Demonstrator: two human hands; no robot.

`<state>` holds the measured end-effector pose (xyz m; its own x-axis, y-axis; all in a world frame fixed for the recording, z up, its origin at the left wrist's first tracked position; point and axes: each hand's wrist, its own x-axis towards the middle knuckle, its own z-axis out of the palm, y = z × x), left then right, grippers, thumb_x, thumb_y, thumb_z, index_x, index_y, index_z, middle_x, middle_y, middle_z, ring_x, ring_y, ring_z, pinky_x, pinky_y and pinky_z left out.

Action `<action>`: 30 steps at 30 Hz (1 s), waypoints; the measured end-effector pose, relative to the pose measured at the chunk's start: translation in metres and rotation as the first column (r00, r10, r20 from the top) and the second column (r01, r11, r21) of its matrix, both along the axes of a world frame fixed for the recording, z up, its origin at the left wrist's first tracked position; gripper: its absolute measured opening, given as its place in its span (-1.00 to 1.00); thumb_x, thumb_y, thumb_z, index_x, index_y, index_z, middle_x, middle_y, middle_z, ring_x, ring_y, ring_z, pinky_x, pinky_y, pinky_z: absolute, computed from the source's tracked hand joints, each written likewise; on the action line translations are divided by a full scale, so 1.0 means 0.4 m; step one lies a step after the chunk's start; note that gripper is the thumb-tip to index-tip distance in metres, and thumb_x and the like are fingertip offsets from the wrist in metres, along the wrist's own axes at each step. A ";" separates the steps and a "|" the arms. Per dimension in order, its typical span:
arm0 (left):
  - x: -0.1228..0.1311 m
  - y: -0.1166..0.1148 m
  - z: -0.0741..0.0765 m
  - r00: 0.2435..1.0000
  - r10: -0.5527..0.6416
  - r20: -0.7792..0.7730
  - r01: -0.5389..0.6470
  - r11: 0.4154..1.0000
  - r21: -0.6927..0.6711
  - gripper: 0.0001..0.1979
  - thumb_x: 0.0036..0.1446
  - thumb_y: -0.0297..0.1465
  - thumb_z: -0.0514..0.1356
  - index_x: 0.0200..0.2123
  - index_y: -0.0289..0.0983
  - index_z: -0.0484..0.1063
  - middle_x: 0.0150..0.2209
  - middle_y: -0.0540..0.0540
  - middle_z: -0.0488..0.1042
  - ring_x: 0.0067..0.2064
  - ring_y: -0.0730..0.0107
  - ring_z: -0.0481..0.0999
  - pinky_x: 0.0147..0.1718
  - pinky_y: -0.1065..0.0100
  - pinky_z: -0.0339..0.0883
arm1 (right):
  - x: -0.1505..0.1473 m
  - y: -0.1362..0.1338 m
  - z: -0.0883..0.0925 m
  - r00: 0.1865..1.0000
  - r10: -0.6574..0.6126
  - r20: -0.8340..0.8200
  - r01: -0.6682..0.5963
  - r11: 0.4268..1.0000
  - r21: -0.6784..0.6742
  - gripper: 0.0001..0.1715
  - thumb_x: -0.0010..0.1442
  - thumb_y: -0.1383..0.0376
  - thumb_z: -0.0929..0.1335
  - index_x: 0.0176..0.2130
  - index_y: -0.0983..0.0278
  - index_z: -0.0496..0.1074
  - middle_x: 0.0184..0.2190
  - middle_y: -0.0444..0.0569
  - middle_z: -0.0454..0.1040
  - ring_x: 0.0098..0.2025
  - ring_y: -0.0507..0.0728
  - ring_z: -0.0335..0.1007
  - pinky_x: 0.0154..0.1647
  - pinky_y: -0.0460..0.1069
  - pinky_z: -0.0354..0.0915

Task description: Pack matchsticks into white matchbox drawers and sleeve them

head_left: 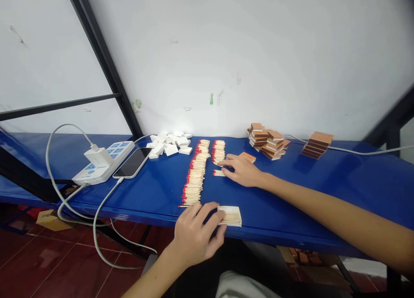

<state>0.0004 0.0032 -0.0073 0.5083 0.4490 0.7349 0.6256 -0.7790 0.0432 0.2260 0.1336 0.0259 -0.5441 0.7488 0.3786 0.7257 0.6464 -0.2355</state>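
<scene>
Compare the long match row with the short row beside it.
The long row runs from the back almost to the left hand gripping the white tray; the short row stops at the right hand. The long row holds far more matches than the short row. Both have red heads pointing left.

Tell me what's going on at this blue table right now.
A person works with matches at the blue table. Their left hand holds a white tray with matches in it at the near edge. The right hand touches a small bunch of matches beside two laid-out rows of matches. Behind lie a pile of white trays and stacks of brown boxes; a phone lies plugged in at the left.
</scene>
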 end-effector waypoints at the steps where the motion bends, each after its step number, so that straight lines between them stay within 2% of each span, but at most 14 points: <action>1: 0.000 0.000 0.001 1.000 0.002 0.000 -0.002 1.000 0.003 -0.81 0.19 -0.42 0.16 -0.13 -0.21 0.48 -0.12 -0.09 0.55 -0.28 0.25 0.41 -0.30 0.25 0.32 | 0.001 0.001 0.000 1.000 0.009 0.003 -0.009 1.000 -0.002 -0.62 0.29 0.30 0.28 0.04 0.25 0.52 -0.24 0.00 0.43 -0.30 0.07 0.34 -0.23 -0.03 0.16; 8: 0.003 0.000 0.002 1.000 0.001 0.005 -0.001 1.000 0.013 -0.82 0.20 -0.41 0.16 -0.13 -0.23 0.48 -0.13 -0.10 0.55 -0.28 0.26 0.41 -0.30 0.26 0.33 | 0.005 0.009 -0.010 0.996 0.064 -0.064 -0.064 0.998 0.009 -0.67 0.27 0.35 0.28 -0.07 0.26 0.58 -0.29 -0.02 0.43 -0.35 0.05 0.33 -0.28 -0.04 0.18; 16: -0.001 0.002 -0.001 1.000 -0.001 0.004 0.001 1.000 0.011 -0.81 0.19 -0.42 0.17 -0.12 -0.23 0.48 -0.11 -0.09 0.55 -0.27 0.24 0.41 -0.31 0.25 0.32 | 0.004 0.013 -0.009 0.995 0.083 -0.054 -0.083 0.997 -0.005 -0.68 0.27 0.35 0.30 -0.05 0.25 0.57 -0.30 -0.02 0.45 -0.33 0.06 0.34 -0.27 -0.04 0.18; 21: 0.002 0.005 0.001 1.000 -0.010 0.022 0.009 1.000 0.026 -0.74 0.20 -0.43 0.16 -0.03 -0.26 0.45 -0.10 -0.11 0.56 -0.25 0.21 0.42 -0.29 0.24 0.33 | 0.004 0.008 -0.006 0.990 0.112 -0.088 -0.113 0.994 -0.003 -0.73 0.27 0.37 0.30 -0.15 0.26 0.59 -0.33 -0.03 0.44 -0.34 0.05 0.33 -0.29 -0.05 0.18; 27: 0.001 0.002 0.000 1.000 -0.009 0.019 0.008 1.000 0.022 -0.70 0.20 -0.42 0.17 0.01 -0.27 0.43 -0.10 -0.12 0.57 -0.27 0.22 0.42 -0.31 0.25 0.33 | 0.004 0.003 0.001 0.993 0.102 -0.050 -0.104 0.994 -0.033 -0.68 0.31 0.28 0.30 -0.02 0.25 0.55 -0.30 -0.02 0.45 -0.30 0.07 0.35 -0.24 -0.03 0.20; 30: 0.000 0.001 -0.001 1.000 -0.008 0.016 0.008 1.000 0.024 -0.71 0.20 -0.42 0.17 0.00 -0.27 0.43 -0.11 -0.12 0.57 -0.26 0.22 0.43 -0.30 0.25 0.33 | 0.002 -0.001 0.007 0.991 0.127 -0.053 -0.129 0.990 -0.050 -0.69 0.33 0.24 0.29 -0.05 0.25 0.56 -0.30 -0.01 0.45 -0.27 0.08 0.36 -0.23 -0.03 0.21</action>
